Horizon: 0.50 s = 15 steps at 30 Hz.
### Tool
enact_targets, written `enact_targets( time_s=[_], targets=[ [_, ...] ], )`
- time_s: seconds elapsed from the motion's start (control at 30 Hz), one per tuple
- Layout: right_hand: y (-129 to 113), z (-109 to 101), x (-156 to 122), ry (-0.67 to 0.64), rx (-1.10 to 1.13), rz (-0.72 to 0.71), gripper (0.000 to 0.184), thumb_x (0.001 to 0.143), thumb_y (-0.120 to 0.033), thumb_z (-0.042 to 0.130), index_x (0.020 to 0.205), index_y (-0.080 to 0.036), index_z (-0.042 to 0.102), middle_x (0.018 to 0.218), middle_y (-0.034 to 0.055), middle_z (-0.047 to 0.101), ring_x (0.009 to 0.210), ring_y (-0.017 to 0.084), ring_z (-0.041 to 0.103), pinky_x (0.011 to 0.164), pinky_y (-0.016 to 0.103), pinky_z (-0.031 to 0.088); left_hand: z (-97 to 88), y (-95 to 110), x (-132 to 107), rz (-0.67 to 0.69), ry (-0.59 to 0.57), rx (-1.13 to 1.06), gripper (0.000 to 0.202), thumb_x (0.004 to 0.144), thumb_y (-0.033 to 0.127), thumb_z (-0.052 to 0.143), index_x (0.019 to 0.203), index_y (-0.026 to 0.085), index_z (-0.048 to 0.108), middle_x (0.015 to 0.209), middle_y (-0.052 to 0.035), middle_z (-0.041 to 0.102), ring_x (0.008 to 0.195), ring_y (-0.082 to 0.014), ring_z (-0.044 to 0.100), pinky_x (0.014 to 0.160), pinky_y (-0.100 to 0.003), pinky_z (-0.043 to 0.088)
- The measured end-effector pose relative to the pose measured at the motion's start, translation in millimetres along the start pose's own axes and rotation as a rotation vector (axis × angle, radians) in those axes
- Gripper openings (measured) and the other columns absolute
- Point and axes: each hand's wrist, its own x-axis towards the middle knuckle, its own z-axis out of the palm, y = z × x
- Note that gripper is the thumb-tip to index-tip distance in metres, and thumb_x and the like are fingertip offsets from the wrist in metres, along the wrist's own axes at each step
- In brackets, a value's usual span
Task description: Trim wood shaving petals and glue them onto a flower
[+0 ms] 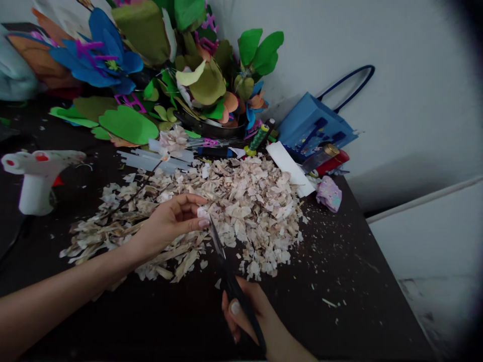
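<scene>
My left hand [179, 218] pinches a small pale dried petal piece [203, 211] between thumb and fingers, above a wide heap of dried flakes [260, 196]. My right hand [251, 306] is closed around the black handles of a pair of scissors [232, 281]. The scissor blades point up and to the left, their tip right at the pinched piece. Whether the blades touch it I cannot tell. Longer dried strips [101, 236] lie to the left of the heap. A thin dark stem [143, 183] with a pale tip lies across the heap behind my left hand.
A white glue gun [37, 176] stands at the left, near translucent glue sticks [154, 160]. Felt flowers [124, 120] crowd the back. Spools of thread [258, 138], a white strip [290, 168], a blue bag [313, 123] and a crumpled pink bundle [329, 194] stand at the back right.
</scene>
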Motion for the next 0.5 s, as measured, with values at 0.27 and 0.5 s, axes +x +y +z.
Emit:
enact_targets(
  time_s=[0.27,0.5],
  targets=[
    [2.4,3.1,2.2,0.027,0.047,-0.001,0.062,0.079,-0.079,0.062,0.083,-0.019,0.051,0.061,-0.0049,0.048,0.051,0.009,0.045,0.049,0.021,0.041,0.4,-0.7,0.0,0.042,-0.025,0.061,0.037,0.075,0.027,0.081,0.105,0.02,0.062,0.076,0.0044,0.059,0.066,-0.0092,0.058,0.059,-0.019,0.048],
    [0.6,2.2,4.0,0.025,0.026,0.006,0.064,0.077,-0.081,0.062,0.083,-0.018,0.051,0.06,-0.0063,0.046,0.049,0.008,0.043,0.046,0.02,0.04,0.8,2.5,-0.2,0.035,-0.025,0.08,0.037,0.074,0.027,0.08,0.105,0.018,0.061,0.078,0.0036,0.058,0.069,-0.0102,0.059,0.062,-0.021,0.05]
  ],
)
